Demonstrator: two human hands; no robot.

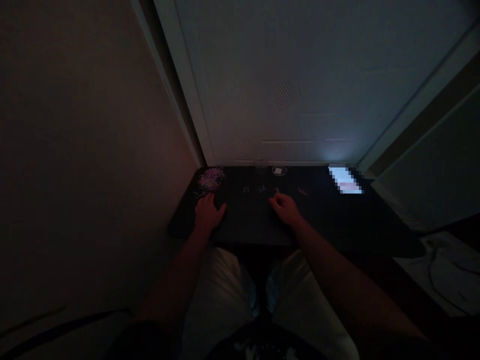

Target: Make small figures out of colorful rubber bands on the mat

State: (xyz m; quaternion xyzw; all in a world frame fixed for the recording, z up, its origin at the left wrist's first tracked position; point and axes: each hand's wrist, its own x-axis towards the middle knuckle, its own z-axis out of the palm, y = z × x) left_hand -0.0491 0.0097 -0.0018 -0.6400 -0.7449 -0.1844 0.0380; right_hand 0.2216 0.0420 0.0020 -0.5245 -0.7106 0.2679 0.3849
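Observation:
The room is very dark. My left hand [208,214] lies flat on a small dark table [337,230], fingers stretched out, just below a pile of pink and purple small pieces [211,178]. My right hand [285,207] rests near the table's middle with its fingers curled in a pinch; what it holds, if anything, is too dark to name. A row of several tiny items [261,189] lies just beyond the right hand's fingertips.
A small round dish [279,171] with something white stands at the table's back edge against a pale door. A glowing screen [345,180] lies at the back right. A wall runs along the left. Pale objects with cords [446,270] sit at right.

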